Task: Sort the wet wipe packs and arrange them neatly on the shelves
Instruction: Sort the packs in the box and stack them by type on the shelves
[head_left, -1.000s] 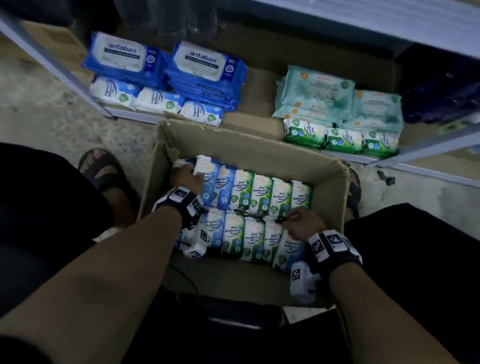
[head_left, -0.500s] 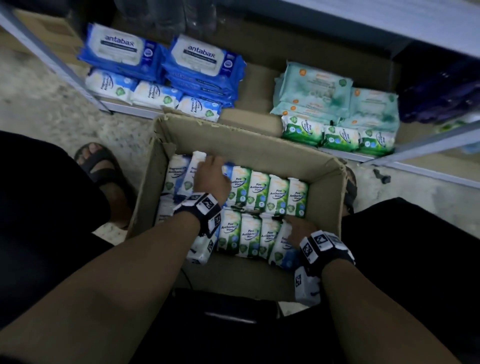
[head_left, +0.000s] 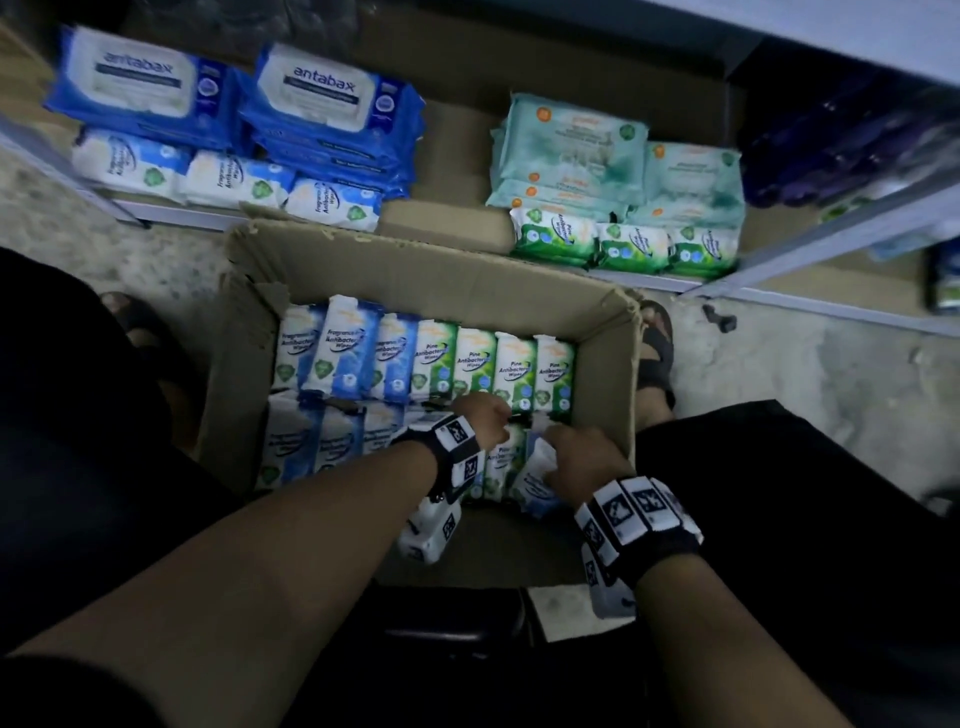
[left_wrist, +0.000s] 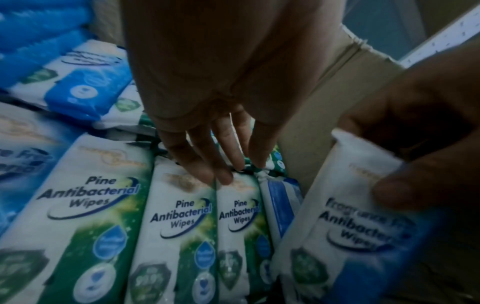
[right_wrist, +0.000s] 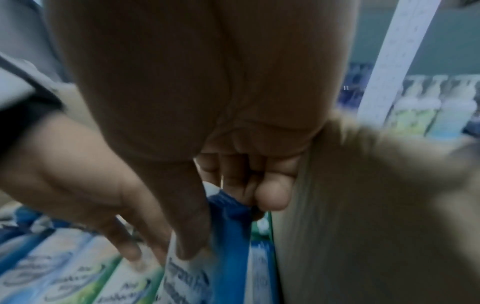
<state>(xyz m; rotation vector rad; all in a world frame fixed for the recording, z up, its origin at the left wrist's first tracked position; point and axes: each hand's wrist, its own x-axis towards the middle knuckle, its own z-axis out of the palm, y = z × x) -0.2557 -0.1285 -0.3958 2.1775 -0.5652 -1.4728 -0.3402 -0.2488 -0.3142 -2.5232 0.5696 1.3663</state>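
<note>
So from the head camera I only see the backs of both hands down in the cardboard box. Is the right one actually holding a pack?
Observer: Yes. The left wrist camera shows the right hand gripping a blue and white Fragrance Free wipes pack, tilted beside the brown cardboard box's wall.
Visitor: And the left hand?
Observer: It holds nothing. The left hand has straight fingers, their tips touching the tops of the green Pine Antibacterial Wipes packs.
Visitor: Anything else I can't see?
Observer: The right wrist camera shows pale bottles standing beyond the box, blurred.
</note>
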